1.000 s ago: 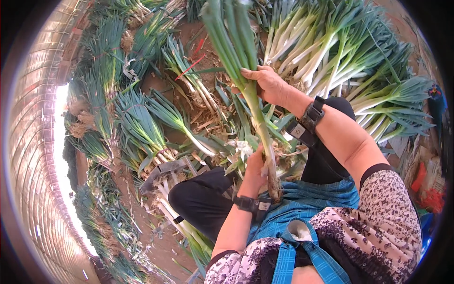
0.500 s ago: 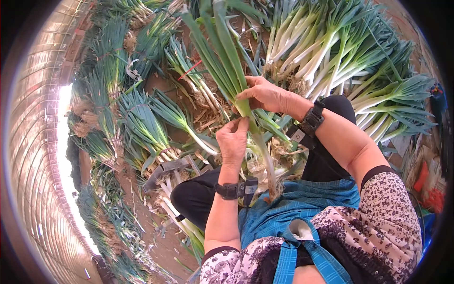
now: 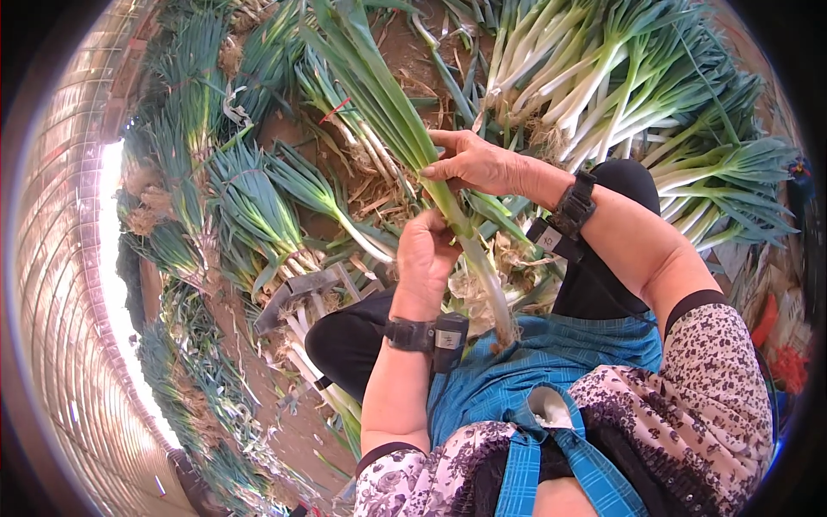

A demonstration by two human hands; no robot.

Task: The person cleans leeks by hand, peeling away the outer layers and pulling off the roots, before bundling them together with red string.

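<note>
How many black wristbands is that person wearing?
2. One is the left wristband, just behind the left hand; the other is the right wristband, just behind the right hand. Both wrists show, so neither band is hidden.

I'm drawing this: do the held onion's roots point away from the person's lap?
No, the held onion has its roots by the blue apron and its green leaves pointing away.

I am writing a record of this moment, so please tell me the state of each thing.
Leek: held aslant, leaves and roots on
Right hand: closed around leek
Left hand: curled at leek, fingertips partly hidden
Heap: fanned out, pale stalks showing
Bundle: lying, leaves gathered
Apron: worn
Wristband: fastened
</note>
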